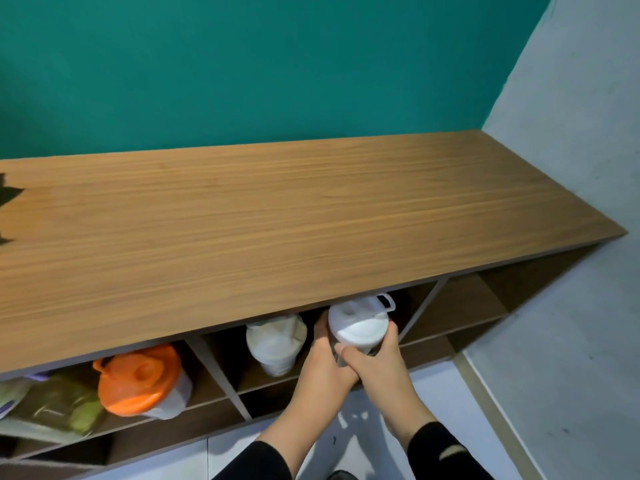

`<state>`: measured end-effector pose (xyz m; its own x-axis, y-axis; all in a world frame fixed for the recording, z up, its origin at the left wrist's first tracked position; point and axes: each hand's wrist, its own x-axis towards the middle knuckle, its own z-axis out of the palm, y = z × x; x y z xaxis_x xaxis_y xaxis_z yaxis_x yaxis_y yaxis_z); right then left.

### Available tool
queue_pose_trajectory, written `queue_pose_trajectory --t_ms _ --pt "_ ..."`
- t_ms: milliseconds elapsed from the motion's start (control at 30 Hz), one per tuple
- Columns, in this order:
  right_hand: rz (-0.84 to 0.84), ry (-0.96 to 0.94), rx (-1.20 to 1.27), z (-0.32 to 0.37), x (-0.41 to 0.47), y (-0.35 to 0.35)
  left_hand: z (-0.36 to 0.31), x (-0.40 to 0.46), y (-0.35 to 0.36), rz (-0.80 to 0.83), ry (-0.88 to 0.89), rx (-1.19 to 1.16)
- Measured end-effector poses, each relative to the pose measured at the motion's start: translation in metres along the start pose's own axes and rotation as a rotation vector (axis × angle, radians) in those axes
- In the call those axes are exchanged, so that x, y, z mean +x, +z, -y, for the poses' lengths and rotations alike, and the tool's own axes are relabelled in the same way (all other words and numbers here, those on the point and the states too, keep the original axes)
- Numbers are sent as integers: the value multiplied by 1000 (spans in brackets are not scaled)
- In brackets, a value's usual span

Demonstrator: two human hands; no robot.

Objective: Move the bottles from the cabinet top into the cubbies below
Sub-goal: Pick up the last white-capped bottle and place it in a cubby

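Both hands, left (323, 362) and right (375, 362), clasped the white-lidded plastic bottle (358, 327) at the middle cubby (412, 306) mouth, beside a second white bottle (275, 341), under the wooden worktop (277, 216).

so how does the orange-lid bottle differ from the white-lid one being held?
The orange-lid bottle stands free in the left cubby; the white-lid bottle is gripped by the left hand and right hand at the middle cubby's mouth. Lid colours differ: orange against white. Both have pale bodies and carry loops.
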<state>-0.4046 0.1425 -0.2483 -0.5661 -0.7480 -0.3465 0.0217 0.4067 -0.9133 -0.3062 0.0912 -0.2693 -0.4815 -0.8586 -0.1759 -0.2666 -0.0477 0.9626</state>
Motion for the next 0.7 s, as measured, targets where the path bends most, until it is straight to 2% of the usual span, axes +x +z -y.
queue_pose_trajectory --t_ms 267,433,533,700 --pt "-4 43 2 -8 25 1 15 20 7 -29 -62 5" --pt "-90 114 11 -11 12 11 11 20 5 15 -120 18" --pt "-106 80 77 -10 8 16 13 20 5 41 -95 40" --pt "-63 77 31 -5 22 6 16 10 8 36 -85 84"
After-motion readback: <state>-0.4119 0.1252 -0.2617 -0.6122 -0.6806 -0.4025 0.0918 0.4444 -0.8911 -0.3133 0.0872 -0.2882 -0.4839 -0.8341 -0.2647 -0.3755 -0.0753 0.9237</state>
